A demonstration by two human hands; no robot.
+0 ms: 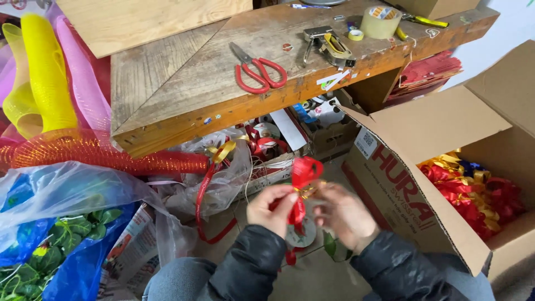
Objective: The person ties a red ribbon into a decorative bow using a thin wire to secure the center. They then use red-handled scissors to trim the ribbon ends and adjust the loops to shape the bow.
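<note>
My left hand (272, 207) and my right hand (343, 214) meet in front of me over my lap, both in dark jacket sleeves. Between them I hold a red ribbon bow (304, 173) with a loop sticking up and a thin gold ribbon (305, 192) at its middle. My left fingers pinch the bow's waist; my right fingers, blurred, touch the gold tie. A red tail hangs down from the bow toward a round ribbon spool (301, 234) on the floor.
A worn wooden bench (184, 95) carries red-handled scissors (257, 71), a metal stapler (327, 45) and a tape roll (380, 22). An open cardboard box (401, 184) at right holds several red and gold bows (473, 189). Plastic bags, mesh rolls and fake leaves (67, 234) lie left.
</note>
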